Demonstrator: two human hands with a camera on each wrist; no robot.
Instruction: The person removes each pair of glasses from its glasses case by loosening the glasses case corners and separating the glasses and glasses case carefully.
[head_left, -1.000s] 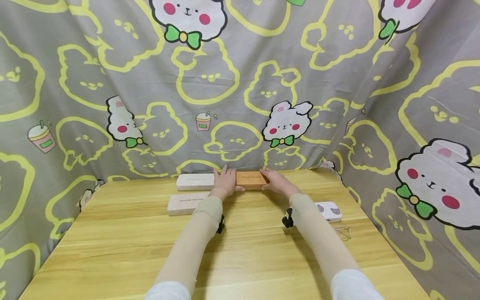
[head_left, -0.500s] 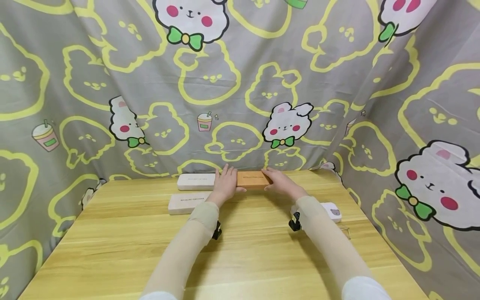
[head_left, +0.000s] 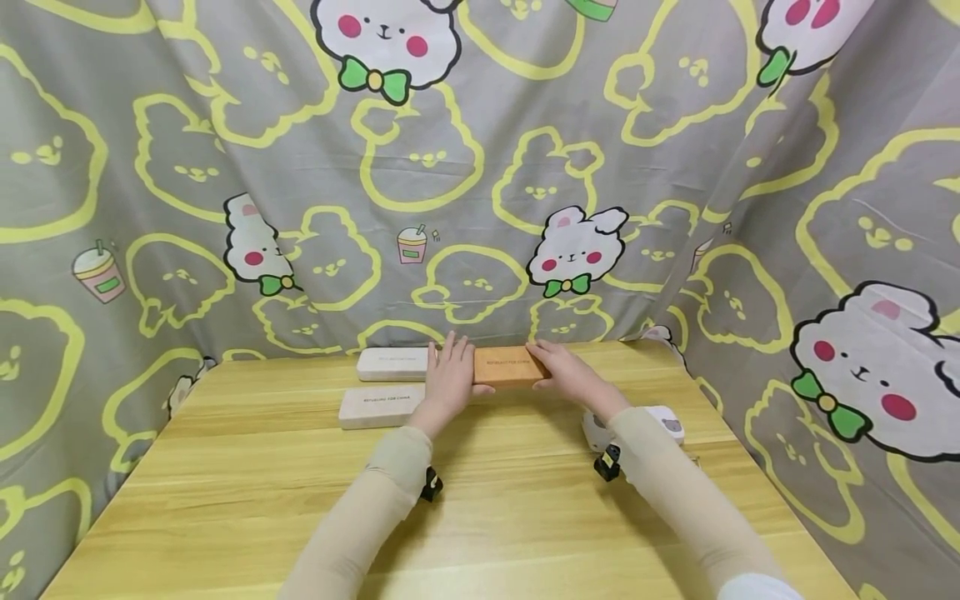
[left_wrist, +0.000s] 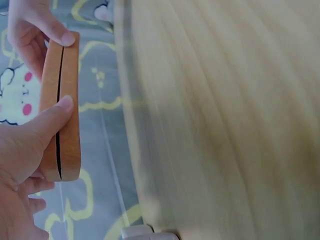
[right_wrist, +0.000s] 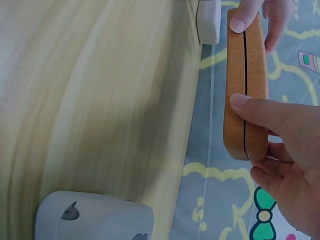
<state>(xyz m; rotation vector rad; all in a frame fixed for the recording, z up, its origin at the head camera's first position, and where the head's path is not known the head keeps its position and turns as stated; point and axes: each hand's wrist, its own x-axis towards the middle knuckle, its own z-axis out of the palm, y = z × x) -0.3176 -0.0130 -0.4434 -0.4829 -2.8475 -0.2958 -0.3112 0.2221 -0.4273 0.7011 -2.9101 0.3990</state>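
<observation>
Orange case [head_left: 510, 365] edged nearer me, head view, by far edge of desk [head_left: 510, 517]. Left wrist: my left hand [left_wrist: 21, 156] curled round one end. Right wrist: my right hand [right_wrist: 296, 134] pinches the other; looks like lifting, next wants level hands.

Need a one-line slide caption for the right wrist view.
Right hand and left hand hold an orange case, with a white printed case on the table.

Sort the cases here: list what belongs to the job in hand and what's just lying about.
In the job:
orange case, held by both hands, left hand and right hand

Just lying about:
white case, near the table's back edge
pale case, in front of it
animal-print case, by the right forearm
</observation>
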